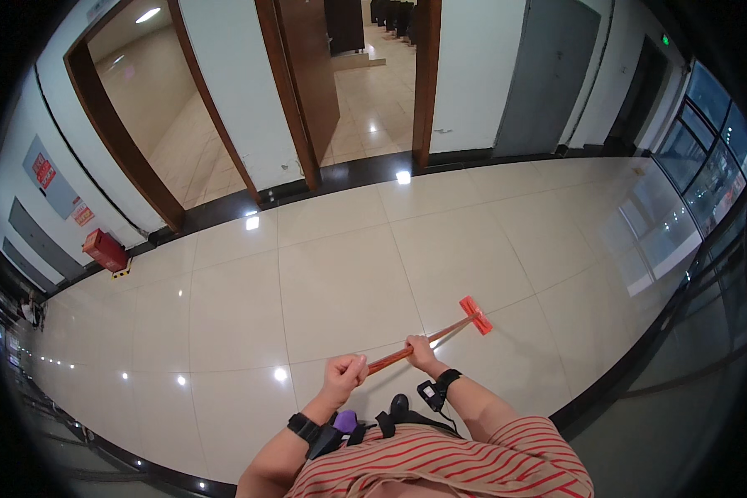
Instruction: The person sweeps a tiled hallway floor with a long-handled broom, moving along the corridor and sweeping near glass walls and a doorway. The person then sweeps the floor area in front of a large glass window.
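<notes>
A long brown handle (388,361), which looks wooden, slants away from me to the right. My left hand (345,376) is closed around its near end. Farther along, my right hand (422,353) grips the same handle. At the far end is a red, narrow, rectangular head (475,315) that appears to touch the tiled floor (342,292). Whether it is a broom or a mop cannot be told from here. Both wrists wear black straps, and a small black device (432,394) hangs at the right one.
Ahead stand two doorways with brown frames, one with a brown door (311,75) ajar. A grey door (548,75) is to their right. By the left wall sits a red box (106,250). Glass panels (709,137) border the right, and a dark edge (588,411) curves behind me.
</notes>
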`<state>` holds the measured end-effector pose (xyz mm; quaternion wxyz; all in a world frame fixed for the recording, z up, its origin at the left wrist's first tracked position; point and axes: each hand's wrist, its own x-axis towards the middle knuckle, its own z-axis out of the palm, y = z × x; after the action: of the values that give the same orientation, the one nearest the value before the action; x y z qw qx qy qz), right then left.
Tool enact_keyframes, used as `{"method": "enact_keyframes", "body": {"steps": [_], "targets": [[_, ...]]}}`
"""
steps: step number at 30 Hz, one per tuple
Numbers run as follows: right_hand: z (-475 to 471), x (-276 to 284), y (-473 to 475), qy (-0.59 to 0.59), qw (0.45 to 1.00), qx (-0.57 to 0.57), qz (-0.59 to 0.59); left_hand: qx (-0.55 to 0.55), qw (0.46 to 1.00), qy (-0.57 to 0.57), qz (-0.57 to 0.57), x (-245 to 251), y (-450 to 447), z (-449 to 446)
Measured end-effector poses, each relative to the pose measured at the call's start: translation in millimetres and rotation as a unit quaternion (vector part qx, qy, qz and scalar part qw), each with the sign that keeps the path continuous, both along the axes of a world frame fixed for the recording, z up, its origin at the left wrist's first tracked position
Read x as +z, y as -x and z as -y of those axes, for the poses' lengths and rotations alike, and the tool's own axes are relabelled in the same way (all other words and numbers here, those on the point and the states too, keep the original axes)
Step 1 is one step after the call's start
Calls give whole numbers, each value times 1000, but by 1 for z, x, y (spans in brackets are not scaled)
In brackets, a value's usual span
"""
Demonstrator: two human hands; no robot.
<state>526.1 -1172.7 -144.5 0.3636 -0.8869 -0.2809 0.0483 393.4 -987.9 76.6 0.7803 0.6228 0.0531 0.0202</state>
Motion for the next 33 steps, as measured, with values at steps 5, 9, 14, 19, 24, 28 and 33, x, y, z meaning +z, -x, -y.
{"method": "enact_keyframes", "body": {"steps": [5,9,14,19,24,28,33], "targets": [[-47,20,22,-102,993,41,-51,18,998,-48,22,40,28,-30],[-85,48,35,-172,962,195,-86,-54,980,-168,96,82,60,-48],[-91,46,23,-125,943,301,-70,-189,928,-274,166,71,66,-23],[-84,37,5,-92,976,197,-14,-113,942,-269,168,38,42,-6],[-89,86,16,-206,969,135,-22,-100,953,-256,128,41,14,-9],[-91,130,56,-260,939,223,-41,-81,951,-275,119,47,23,-15],[-82,126,53,-230,949,211,-35,-68,938,-313,132,13,21,3]]}}
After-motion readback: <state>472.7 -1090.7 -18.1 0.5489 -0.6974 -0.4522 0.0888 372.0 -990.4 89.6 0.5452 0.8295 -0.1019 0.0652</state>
